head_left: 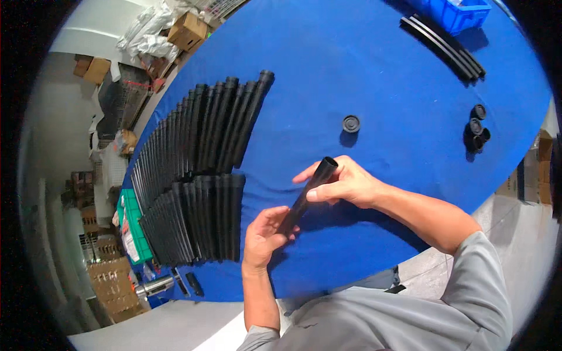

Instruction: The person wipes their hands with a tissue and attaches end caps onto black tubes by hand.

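A black tube (302, 205) slants between my two hands above the blue tablecloth, its open round end pointing up and away from me. My left hand (264, 234) is closed round the lower end. Higher up, near the open end, my right hand (346, 186) grips the tube with the thumb across its near side and the fingers behind. Just beyond my hands a round black cap (350, 124) rests on the cloth. To the left lie many similar black tubes side by side in two rows, a far row (218, 126) and a near row (205, 219).
Several black caps (476, 127) cluster at the right of the blue-covered table (316, 70). Some long black tubes (443, 50) lie at the far right beside a blue crate (459, 16). A green tray (133, 225) and a silver cylinder (155, 286) stand at the left edge. Cardboard boxes (114, 286) are beyond.
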A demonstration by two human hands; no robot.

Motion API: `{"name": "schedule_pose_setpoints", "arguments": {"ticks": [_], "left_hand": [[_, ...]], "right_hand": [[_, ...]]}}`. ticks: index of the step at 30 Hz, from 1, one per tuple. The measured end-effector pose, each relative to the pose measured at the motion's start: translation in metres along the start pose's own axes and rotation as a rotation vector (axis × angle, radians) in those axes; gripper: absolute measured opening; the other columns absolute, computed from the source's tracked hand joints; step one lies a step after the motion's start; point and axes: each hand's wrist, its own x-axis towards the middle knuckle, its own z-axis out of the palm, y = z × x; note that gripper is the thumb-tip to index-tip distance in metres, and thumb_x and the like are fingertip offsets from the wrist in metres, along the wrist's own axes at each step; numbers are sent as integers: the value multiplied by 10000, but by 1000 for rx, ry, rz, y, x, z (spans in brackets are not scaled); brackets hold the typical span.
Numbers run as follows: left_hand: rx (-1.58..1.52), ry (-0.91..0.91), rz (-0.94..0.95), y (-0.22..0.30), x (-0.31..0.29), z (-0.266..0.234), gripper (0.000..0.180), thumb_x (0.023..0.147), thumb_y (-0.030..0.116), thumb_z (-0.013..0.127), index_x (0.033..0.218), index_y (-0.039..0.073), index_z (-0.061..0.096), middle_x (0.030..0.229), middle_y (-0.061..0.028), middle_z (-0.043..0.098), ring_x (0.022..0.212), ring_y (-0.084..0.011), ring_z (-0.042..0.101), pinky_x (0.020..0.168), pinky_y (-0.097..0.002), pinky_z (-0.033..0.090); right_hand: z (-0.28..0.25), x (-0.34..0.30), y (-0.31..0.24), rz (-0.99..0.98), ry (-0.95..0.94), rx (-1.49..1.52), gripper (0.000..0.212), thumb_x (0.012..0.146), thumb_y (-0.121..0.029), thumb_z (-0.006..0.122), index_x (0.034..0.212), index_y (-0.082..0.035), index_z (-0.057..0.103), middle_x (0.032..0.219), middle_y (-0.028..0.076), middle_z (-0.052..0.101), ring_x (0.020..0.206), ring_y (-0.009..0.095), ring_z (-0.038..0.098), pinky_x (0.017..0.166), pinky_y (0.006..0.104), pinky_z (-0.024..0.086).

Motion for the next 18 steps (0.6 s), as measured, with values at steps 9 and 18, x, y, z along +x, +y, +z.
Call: {"name": "schedule_pose_setpoints", "arguments": {"ticks": [9,18], "left_hand": [[88,233,-94,-3,-48,-35,396,772,64,782,1117,-31,611,1085,-150,673,1010,-223,649,937,-357,493],[-95,156,-300,-12,-61,-15,556,765,265,831,1142,-10,529,936,-195,668,752,-250,671,611,-335,556]], "right_hand": [[10,-4,10,-73,-330,-15,448,847,-135,745,1275,-81,624,835,-23,646,725,42,533,668,236,449],[8,-4,16,-162,-334,-258,458,816,-201,775,1237,-76,644,734,43,644,625,84,535,567,273,430]]}}
